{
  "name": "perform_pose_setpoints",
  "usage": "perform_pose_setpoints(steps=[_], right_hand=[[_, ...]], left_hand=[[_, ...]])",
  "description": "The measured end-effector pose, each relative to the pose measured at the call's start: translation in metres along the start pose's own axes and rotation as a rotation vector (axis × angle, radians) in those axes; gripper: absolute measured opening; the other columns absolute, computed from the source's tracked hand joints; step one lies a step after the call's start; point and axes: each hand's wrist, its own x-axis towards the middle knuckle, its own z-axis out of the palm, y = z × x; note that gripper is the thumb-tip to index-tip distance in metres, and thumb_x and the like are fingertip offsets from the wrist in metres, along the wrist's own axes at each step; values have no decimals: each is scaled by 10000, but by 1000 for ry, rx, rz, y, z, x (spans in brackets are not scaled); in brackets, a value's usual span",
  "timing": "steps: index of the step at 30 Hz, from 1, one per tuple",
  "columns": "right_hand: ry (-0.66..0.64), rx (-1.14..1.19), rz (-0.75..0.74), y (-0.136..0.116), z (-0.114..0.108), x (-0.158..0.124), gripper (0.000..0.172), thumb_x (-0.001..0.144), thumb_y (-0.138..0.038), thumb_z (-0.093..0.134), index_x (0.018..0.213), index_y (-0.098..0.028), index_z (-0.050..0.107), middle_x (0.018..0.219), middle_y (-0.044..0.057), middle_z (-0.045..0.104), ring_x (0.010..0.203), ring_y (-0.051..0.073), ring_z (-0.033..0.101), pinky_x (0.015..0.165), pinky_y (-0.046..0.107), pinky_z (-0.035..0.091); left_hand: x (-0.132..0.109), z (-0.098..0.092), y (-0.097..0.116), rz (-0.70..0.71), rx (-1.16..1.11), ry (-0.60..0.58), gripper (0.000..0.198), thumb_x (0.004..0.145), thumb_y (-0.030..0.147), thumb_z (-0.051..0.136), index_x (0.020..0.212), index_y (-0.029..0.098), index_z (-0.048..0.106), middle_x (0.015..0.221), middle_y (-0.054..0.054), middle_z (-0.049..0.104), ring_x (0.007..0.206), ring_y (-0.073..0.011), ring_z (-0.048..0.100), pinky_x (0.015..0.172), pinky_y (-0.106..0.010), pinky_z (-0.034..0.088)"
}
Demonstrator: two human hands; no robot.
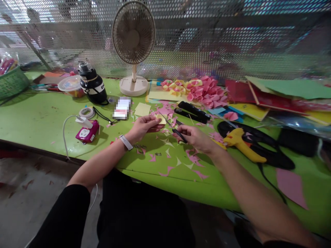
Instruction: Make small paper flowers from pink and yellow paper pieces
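Observation:
Between the thumb and fingers of my left hand (146, 126) is a small pale yellow paper square (162, 119), held above the green table (144, 165). My right hand (192, 136) grips a pair of scissors (179, 135) by the dark handles. The blades point up and left, close beside the yellow paper; whether they touch it I cannot tell. Below and around both hands lie pink and yellow paper scraps (178, 161). A larger yellow paper sheet (142, 109) rests just behind my left hand.
A black hair straightener (193, 112) and a yellow glue gun (243, 144) lie to the right. Pink paper flowers (208, 91) and a fan (133, 86) stand behind. Leftward are a phone (122, 108), a black bottle (92, 86), tape (87, 112) and a corded pink adapter (88, 132).

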Motion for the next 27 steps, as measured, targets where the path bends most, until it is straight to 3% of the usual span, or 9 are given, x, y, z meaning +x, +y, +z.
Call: perform_pose_setpoints(steps=[7,14,21,27], right_hand=[[-4,-24,-91,11,-3,6,566,636,-706,781,761,-178,622,687,11,577,586,117,490,515,269,340],[14,-16,-74,-2,3,0,587,594,-736,778,708,-199,573,655,10,551,560,121,469,482,270,320],[-15,-26,-105,7,-2,5,556,630,-695,786,733,-183,596,668,8,565,598,123,495,525,268,354],[-27,-30,-52,11,-3,5,534,678,-686,759,778,-186,602,685,11,581,533,105,455,465,260,307]], left_hand=[[0,0,0,13,-4,26,157,847,207,735,925,103,645,899,-68,759,801,-121,745,745,-243,578],[0,1,-2,-20,25,-4,130,862,202,721,907,103,651,876,-74,763,736,-98,730,742,-241,584],[4,-5,-4,16,43,10,152,853,217,732,950,118,668,907,-53,746,791,-111,734,761,-253,589],[5,-5,-6,29,46,-25,218,811,260,775,931,110,673,890,-57,742,772,-114,734,729,-235,580]])
